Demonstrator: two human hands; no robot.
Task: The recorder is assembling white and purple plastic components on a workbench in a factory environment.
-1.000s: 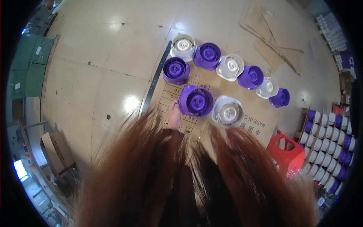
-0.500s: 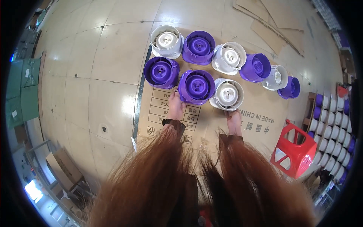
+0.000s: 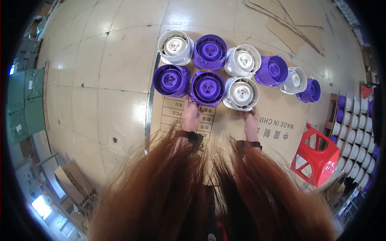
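Observation:
My left hand (image 3: 191, 116) is at the near edge of a round purple fan housing (image 3: 208, 88), fingers curled at its lower rim and partly hidden by it. My right hand (image 3: 251, 121) grips the near lower edge of a white fan housing (image 3: 241, 94), its fingertips partly hidden beneath. Both housings stand upright, side by side, on a large printed cardboard sheet (image 3: 225, 128). Left of them is another purple housing (image 3: 171, 81). Behind is a row of alternating housings, starting with a white one (image 3: 175, 47) and a purple one (image 3: 210, 52).
The row continues to the right with a white housing (image 3: 243, 61) and several more. A red plastic stool (image 3: 317, 154) stands at the right, before racks of stacked white and purple parts (image 3: 356, 136). Flat cardboard (image 3: 281, 30) lies farther back; green boxes (image 3: 30, 106) are at the left.
Both hands have moved slightly away from me with the purple and white housings, which now sit closer to the back row and level with the left purple one.

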